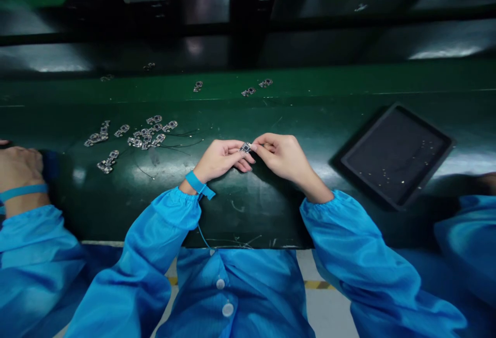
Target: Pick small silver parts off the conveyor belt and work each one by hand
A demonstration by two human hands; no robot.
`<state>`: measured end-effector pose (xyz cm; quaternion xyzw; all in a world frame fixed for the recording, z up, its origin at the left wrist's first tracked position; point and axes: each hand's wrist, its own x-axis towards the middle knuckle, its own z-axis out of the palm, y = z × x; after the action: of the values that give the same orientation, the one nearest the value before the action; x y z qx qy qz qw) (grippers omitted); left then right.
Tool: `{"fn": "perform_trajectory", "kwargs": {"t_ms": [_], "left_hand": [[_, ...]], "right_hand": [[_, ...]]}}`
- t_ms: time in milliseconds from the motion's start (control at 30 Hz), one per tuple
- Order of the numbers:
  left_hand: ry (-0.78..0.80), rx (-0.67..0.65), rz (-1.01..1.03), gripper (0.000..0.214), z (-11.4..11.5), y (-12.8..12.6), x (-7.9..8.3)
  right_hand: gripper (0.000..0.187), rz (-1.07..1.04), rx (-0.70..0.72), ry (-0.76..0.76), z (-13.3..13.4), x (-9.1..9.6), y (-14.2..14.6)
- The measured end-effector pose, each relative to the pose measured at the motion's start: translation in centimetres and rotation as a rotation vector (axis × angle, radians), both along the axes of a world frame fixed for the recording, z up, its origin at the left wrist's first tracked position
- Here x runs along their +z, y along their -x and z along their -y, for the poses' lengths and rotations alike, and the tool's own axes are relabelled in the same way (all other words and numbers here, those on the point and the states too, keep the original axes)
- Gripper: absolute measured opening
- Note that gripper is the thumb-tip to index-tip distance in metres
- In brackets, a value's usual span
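Observation:
My left hand [223,158] and my right hand [281,155] meet over the green bench top [248,209], both pinched on one small circuit board [245,147] held between the fingertips. The left wrist wears a blue strap [197,183] with a cord running down to my coat. Both arms are in blue sleeves. A loose pile of several small circuit boards [143,135] lies on the bench to the left of my hands.
A black tray [395,154] with a few tiny specks lies tilted at the right. More small boards [256,87] lie scattered farther back. A co-worker's hand and blue sleeve [21,172] rest at the left edge; another blue sleeve [468,234] shows at the right.

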<state>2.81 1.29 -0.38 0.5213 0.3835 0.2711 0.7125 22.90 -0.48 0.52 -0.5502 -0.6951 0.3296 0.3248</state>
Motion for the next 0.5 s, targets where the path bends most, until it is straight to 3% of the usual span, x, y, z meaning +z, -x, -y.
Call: {"fn": "perform_trajectory", "kwargs": {"t_ms": [500], "left_hand": [[0.071, 0.035, 0.052, 0.021, 0.02, -0.11, -0.68]], "right_hand": [[0.021, -0.012, 0.022, 0.02, 0.13, -0.22, 0.2]]}}
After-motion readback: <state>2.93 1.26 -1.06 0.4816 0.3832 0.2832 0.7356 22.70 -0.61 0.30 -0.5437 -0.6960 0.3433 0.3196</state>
